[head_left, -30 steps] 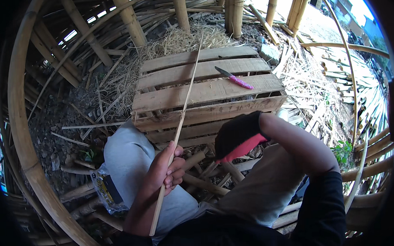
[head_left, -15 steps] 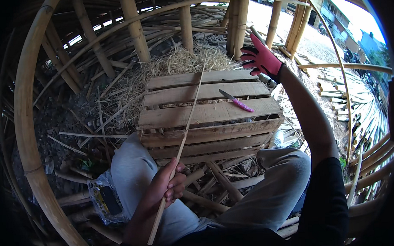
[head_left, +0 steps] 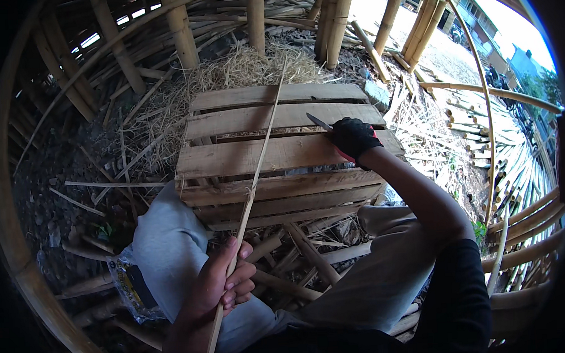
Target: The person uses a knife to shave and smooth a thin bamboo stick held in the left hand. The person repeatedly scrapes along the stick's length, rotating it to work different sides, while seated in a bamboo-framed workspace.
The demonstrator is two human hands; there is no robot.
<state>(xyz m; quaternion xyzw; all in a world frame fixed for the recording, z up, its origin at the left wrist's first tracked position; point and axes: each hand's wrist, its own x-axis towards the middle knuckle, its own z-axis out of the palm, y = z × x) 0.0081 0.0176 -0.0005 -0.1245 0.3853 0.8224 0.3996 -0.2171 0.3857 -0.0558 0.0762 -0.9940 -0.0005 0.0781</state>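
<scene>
My bare left hand (head_left: pixel 222 278) is wrapped round a long, thin bamboo strip (head_left: pixel 266 143). The strip slants up and away across a slatted wooden crate (head_left: pixel 226 161) that stands before my knees. On the crate's right half, my right hand (head_left: pixel 354 140), in a black and pink glove, has its fingers closed over the handle of a knife (head_left: pixel 318 121). Only the blade shows clearly, pointing to the far left; the glove hides the handle.
A heap of shavings (head_left: pixel 241 69) lies behind the crate, among upright bamboo posts (head_left: pixel 181 34). Cut bamboo poles (head_left: pixel 506 162) are stacked at the right. A clear plastic packet (head_left: pixel 134 287) sits by my left leg. A thick curved bamboo pole (head_left: pixel 17 248) bounds the left side.
My right hand has come down from above the crate's far right corner and closed over the knife. The left hand keeps hold of the bamboo strip. The whole view has shifted slightly.
</scene>
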